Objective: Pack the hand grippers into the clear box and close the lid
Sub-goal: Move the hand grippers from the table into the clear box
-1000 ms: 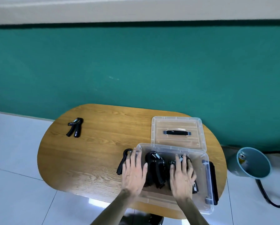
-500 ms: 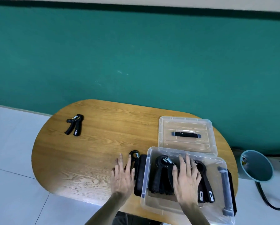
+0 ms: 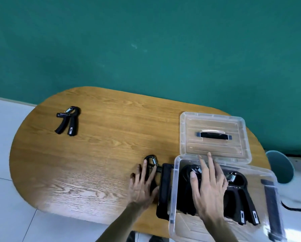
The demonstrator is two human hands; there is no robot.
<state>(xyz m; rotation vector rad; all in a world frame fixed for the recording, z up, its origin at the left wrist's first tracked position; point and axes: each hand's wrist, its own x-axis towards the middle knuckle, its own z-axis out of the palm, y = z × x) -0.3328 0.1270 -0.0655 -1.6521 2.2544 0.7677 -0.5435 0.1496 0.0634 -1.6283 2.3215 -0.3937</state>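
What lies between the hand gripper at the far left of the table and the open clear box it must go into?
Nothing visible blocks it. Bare table runs from the far hand gripper to the clear box, whose lid is off. Only the left hand, resting on another gripper, sits beside the box.

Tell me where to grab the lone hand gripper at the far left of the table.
Judging by its pose, take the lone hand gripper across both handles, from above. It lies flat on the table, handles pointing toward the person, spring end away, nothing beside it.
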